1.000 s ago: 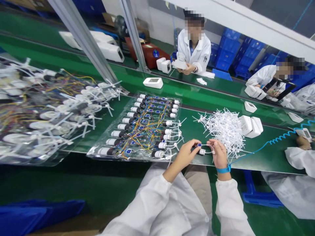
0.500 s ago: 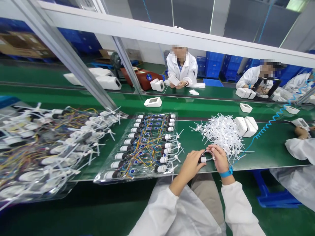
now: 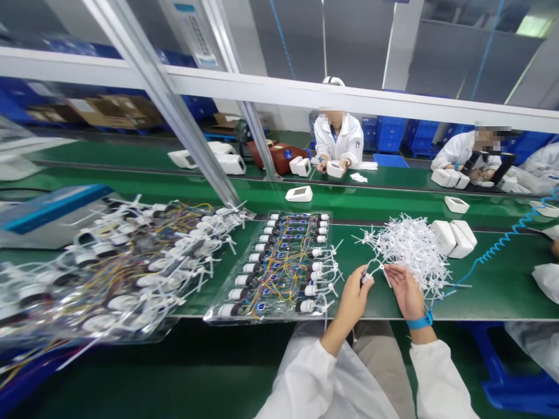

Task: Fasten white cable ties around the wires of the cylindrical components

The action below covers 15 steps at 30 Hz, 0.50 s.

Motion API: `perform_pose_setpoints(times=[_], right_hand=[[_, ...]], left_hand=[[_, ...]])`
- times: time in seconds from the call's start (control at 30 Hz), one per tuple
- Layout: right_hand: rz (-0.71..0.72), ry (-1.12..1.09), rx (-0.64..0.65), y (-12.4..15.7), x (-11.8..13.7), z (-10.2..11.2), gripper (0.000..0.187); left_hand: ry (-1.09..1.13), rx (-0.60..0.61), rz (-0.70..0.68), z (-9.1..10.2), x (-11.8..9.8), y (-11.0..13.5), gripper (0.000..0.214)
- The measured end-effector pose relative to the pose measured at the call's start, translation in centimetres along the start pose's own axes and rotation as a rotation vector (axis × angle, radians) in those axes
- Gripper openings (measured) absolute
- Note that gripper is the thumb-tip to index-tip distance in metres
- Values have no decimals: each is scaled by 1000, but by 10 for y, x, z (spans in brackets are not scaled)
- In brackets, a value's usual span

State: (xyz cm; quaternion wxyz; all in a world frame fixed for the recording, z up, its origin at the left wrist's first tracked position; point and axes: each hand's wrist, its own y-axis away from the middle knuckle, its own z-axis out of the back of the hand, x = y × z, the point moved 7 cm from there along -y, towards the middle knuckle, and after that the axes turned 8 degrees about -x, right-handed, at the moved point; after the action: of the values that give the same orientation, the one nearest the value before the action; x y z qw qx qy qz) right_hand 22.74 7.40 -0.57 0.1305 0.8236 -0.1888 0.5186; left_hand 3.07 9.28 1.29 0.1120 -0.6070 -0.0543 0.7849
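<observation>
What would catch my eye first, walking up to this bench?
The heap of white plastic ties on the green bench, just beyond the person's right hand. Left of it, a clear tray of small parts with coloured wires; the left hand grips one such part.

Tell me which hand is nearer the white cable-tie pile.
Right. The right hand lies at the near edge of the tie pile; the left hand, gripping a small part, sits farther left.
</observation>
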Motion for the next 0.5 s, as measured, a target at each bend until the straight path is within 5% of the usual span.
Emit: perform_pose_setpoints(times=[0.23,0.4,0.5], right_hand=[[-11,79,43,2,-6,3,43],[-17,198,66,4,-9,3,47],[-15,206,58,2,-10,5,47]], left_hand=[[410,-184,245,5,-22,11,38],[896,-171,516,-8,-38,16,58],[1033,-201,549,14,-58,4,54]])
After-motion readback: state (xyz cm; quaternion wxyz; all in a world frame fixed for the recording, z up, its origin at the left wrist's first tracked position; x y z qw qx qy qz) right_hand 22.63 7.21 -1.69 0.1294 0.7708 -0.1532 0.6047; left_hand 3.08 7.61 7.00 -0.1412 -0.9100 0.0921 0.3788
